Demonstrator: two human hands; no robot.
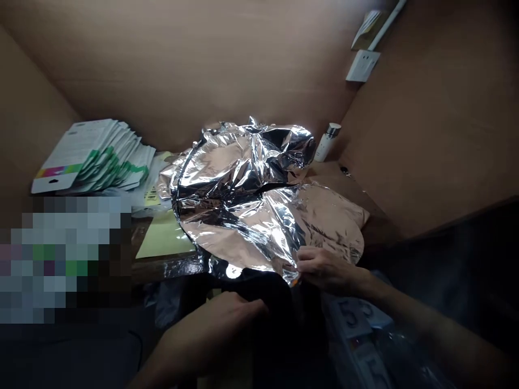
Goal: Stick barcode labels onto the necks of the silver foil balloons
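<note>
A large flat foil balloon (243,221), shiny and crumpled with rounded seamed edges, spreads over the table and hangs slightly past its front edge. My right hand (320,267) is closed on its near edge, fingers bent around the foil; a small orange spot shows just beneath them. Lower and to the left, my left hand (235,313) is in front of the table edge, apart from the foil. Its fingertips are hidden in dark shadow, so its grip cannot be made out.
A stack of white and green printed cards (97,156) lies at the back left. Yellow paper (164,237) sits beside the foil. A white bottle (327,141) stands at the back right. Clear packets marked 5 (352,319) lie low at right. Cardboard walls surround the table.
</note>
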